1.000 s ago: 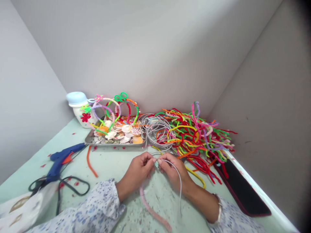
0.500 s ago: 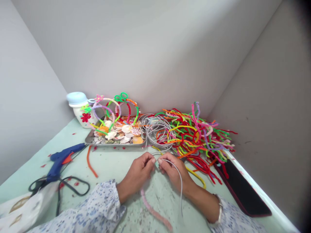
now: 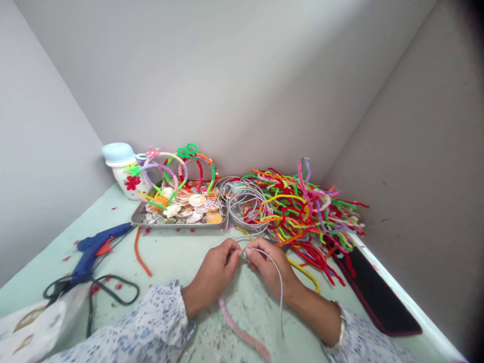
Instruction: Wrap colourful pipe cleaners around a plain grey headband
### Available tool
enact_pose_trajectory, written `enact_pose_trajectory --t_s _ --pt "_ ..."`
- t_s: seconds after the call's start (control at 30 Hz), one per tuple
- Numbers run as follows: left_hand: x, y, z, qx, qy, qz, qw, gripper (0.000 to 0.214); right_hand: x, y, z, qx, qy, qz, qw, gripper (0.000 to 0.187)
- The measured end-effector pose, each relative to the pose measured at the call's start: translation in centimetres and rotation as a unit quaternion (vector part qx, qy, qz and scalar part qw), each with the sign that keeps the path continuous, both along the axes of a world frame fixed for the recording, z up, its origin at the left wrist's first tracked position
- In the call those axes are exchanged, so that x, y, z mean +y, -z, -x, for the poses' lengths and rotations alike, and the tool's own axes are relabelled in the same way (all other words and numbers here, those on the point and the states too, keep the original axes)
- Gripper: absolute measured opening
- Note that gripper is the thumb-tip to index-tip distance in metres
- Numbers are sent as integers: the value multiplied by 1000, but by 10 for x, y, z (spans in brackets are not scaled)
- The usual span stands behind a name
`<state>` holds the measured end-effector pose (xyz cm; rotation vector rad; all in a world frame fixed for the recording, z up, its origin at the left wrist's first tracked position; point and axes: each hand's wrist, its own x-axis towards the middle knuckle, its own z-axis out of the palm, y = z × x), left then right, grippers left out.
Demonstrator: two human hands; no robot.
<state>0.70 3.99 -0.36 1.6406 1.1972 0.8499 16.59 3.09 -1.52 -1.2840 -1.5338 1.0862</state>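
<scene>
My left hand [image 3: 221, 263] and my right hand [image 3: 267, 263] nearly meet over the table, thumbs and fingertips pinched together. A thin grey wire [image 3: 278, 272] is in my right fingers; it arches over that hand and its loose end hangs down by the wrist. Another stretch of wire runs from the coil [image 3: 249, 206] behind the hands to my left fingertips, which close on it. A fuzzy pink pipe cleaner [image 3: 242, 333] lies on the table, its upper end reaching under my left hand.
A metal tray [image 3: 177, 227] of shells holds several colourful hoops [image 3: 161, 169]. A white bottle [image 3: 123, 176] stands behind it. Left lie a blue glue gun [image 3: 85, 267] and an orange pipe cleaner [image 3: 140, 254]. A pipe cleaner pile [image 3: 302, 212] and a black strip [image 3: 381, 297] lie right.
My two hands have come very slightly closer at the fingertips. The wire and everything around them look the same; the view has shifted a little.
</scene>
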Motion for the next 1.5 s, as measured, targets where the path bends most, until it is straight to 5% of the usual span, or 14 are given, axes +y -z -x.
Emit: enact_pose_trajectory --t_s 0.3,1.0,1.5 --pt "1 5 2 -91 -9 41 995 19 1 1 -2 26 26 -11 999 19" --pt "2 5 1 -143 10 87 986 14 2 -7 0 -100 15 -145 984 10" --pt "5 3 2 -144 20 98 984 10 1 -3 -2 -71 16 -196 978 22"
